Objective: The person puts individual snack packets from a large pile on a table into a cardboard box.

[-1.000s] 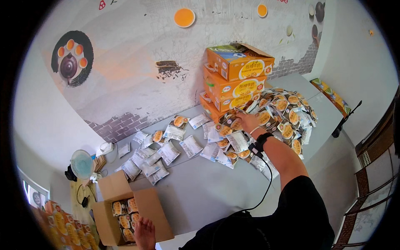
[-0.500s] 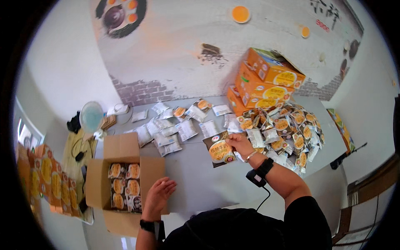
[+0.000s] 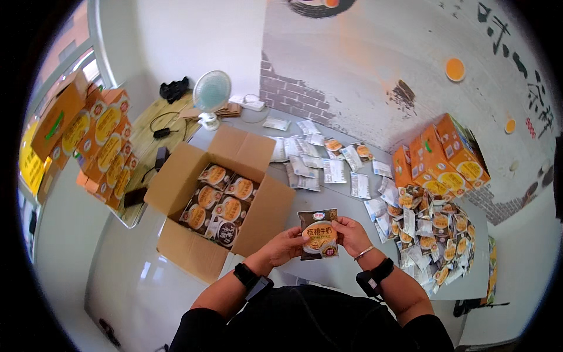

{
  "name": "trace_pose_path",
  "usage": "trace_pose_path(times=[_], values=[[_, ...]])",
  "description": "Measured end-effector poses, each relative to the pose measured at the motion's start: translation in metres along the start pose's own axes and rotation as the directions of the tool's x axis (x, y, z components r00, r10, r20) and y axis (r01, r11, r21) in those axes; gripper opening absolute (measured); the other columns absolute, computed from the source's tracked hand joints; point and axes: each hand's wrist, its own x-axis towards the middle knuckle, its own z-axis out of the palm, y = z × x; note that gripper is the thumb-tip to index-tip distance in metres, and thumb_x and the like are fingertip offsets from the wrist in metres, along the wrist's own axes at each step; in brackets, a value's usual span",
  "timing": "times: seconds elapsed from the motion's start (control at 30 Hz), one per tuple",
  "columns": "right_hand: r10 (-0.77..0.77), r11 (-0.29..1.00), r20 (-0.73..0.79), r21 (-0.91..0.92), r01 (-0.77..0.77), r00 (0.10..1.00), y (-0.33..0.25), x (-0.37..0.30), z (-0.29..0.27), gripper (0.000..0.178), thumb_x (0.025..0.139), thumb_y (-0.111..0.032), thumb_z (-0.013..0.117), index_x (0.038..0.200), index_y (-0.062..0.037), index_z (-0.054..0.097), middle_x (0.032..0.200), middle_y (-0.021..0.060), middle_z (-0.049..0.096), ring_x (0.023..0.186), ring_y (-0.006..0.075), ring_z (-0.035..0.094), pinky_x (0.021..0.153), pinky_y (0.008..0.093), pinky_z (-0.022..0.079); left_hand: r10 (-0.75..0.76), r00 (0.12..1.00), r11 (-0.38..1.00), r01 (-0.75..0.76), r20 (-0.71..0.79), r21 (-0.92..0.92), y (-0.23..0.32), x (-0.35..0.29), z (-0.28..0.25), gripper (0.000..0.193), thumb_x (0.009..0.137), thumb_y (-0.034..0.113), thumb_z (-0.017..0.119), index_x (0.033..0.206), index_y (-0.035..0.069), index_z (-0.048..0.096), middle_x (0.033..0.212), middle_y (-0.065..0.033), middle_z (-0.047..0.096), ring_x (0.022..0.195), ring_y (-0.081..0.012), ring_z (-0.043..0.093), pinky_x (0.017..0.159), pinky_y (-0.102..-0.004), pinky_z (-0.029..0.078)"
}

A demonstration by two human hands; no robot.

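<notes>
One mural (image 3: 363,64) is covering the wall beyond the carton (image 3: 272,205) and to its right. The grey table (image 3: 343,202) is stretching away to the right of the carton. Several orange boxes (image 3: 107,141) are standing in a pile well to the left of the carton. The carton itself is gaping, its four flaps spreading outward, and we are looking down on six packed sachets (image 3: 230,207) inside it: five are showing round orange pictures, and the one nearest us is showing a dark disc. More orange boxes are forming a stack (image 3: 431,154) well to the right of the carton. A heap (image 3: 441,224) of sachets is lying in front of that stack, also well right of the carton, some fronts and some pale backs showing. A fan (image 3: 212,91) with a pale green face is standing just beyond the carton. Loose sachets (image 3: 305,167), mostly pale side up, are lying beyond the carton's right flap.

We are bringing both hands together just right of the carton, near its front end. Our left hand (image 3: 285,245) is pinching the left edge of a brown packet (image 3: 320,236), and our right hand (image 3: 350,234) is gripping its upper right side. We are holding this packet upright, front toward us, outside the carton. A thin bracelet (image 3: 365,252) is circling our right wrist.
</notes>
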Motion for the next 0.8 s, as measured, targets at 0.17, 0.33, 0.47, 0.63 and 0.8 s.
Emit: trace_pose_path(times=[0.17,0.33,0.47,0.63,0.8], values=[[0.040,0.999,0.073,-0.029,-0.038,0.997,0.008,0.005,0.022,0.018,0.087,-0.019,0.054,0.096,-0.0040,0.056,0.084,0.0012,0.059,0.072,0.0101,0.057,0.065,0.0230,0.047,0.026,0.998,1.000,-0.025,-0.051,0.012,-0.003,-0.018,-0.023,0.034,0.087,0.019,0.053,0.118,0.007,0.044,0.110,-0.0036,0.055,0.097,-0.0132,0.056,0.082,-0.0287,0.046],[0.034,0.999,0.209,-0.022,-0.030,0.977,0.010,0.006,0.047,0.027,0.088,-0.016,0.051,0.111,-0.0014,0.051,0.099,0.0043,0.058,0.087,0.0119,0.056,0.076,0.0255,0.047,0.074,0.995,0.996,-0.077,-0.070,-0.036,0.001,-0.033,-0.036,0.034,0.088,0.018,0.051,0.118,0.005,0.044,0.110,-0.0053,0.056,0.098,-0.0153,0.056,0.082,-0.0311,0.046],[0.049,0.996,0.274,-0.081,-0.028,0.960,0.005,0.000,0.066,0.034,0.089,-0.016,0.050,0.119,-0.0008,0.046,0.108,0.0067,0.056,0.097,0.0137,0.055,0.083,0.0274,0.045,0.134,0.986,0.983,-0.146,-0.103,-0.116,0.006,-0.043,-0.055,0.032,0.089,0.016,0.048,0.119,0.005,0.043,0.112,-0.0077,0.055,0.101,-0.0182,0.056,0.085,-0.0338,0.046],[0.067,0.994,0.196,-0.102,-0.048,0.978,-0.001,-0.008,0.063,0.037,0.089,-0.016,0.050,0.121,-0.0003,0.044,0.114,0.0114,0.054,0.104,0.0184,0.053,0.085,0.0301,0.044,0.241,0.926,0.904,-0.323,-0.291,-0.280,0.024,-0.048,-0.088,0.020,0.089,0.010,0.047,0.108,0.004,0.045,0.107,-0.0097,0.056,0.099,-0.0214,0.057,0.088,-0.0354,0.046],[0.051,0.997,0.086,-0.059,-0.046,0.995,-0.002,-0.020,0.033,0.035,0.089,-0.018,0.050,0.119,-0.0004,0.045,0.112,0.0112,0.056,0.101,0.0191,0.055,0.084,0.0297,0.044,0.363,0.809,0.807,-0.521,-0.462,-0.279,0.054,-0.042,-0.121,0.019,0.088,0.005,0.045,0.107,0.004,0.043,0.107,-0.0105,0.055,0.098,-0.0240,0.056,0.086,-0.0379,0.047]])
